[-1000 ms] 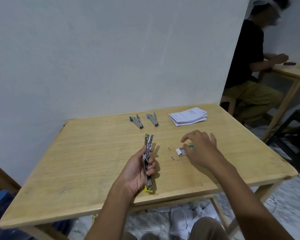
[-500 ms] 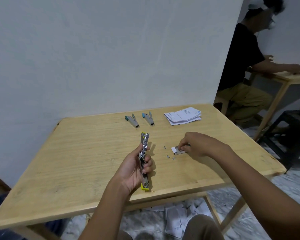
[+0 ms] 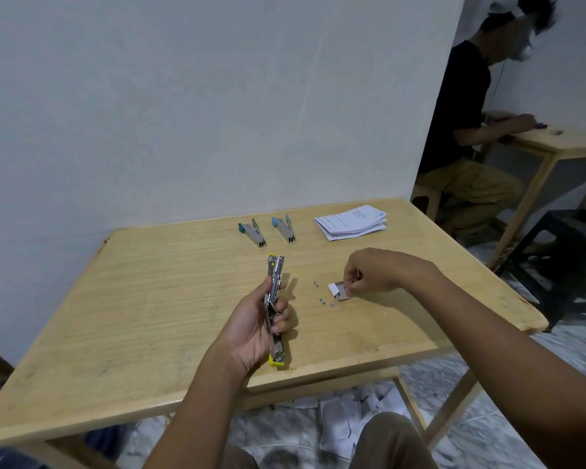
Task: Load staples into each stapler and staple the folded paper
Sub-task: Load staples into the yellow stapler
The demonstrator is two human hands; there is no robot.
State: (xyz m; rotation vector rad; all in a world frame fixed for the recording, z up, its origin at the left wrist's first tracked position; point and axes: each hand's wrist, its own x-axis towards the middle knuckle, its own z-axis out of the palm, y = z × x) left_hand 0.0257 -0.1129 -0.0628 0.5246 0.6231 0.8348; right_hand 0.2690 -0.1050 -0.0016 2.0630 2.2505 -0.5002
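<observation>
- Our left hand (image 3: 251, 328) curls its fingers (image 3: 281, 319) tight around the opened yellow stapler (image 3: 275, 282), over the desk (image 3: 149, 299).
- At its 3 o'clock, our right hand (image 3: 376, 270) pinches the staple box (image 3: 337, 290) with curled fingertips; loose staples (image 3: 322, 301) lie between the two.
- The folded paper (image 3: 351, 222) lies at 1 o'clock.

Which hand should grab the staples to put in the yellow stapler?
The right hand: its fingers pinch the staple box on the table. The left hand is busy holding the opened yellow stapler.
</observation>
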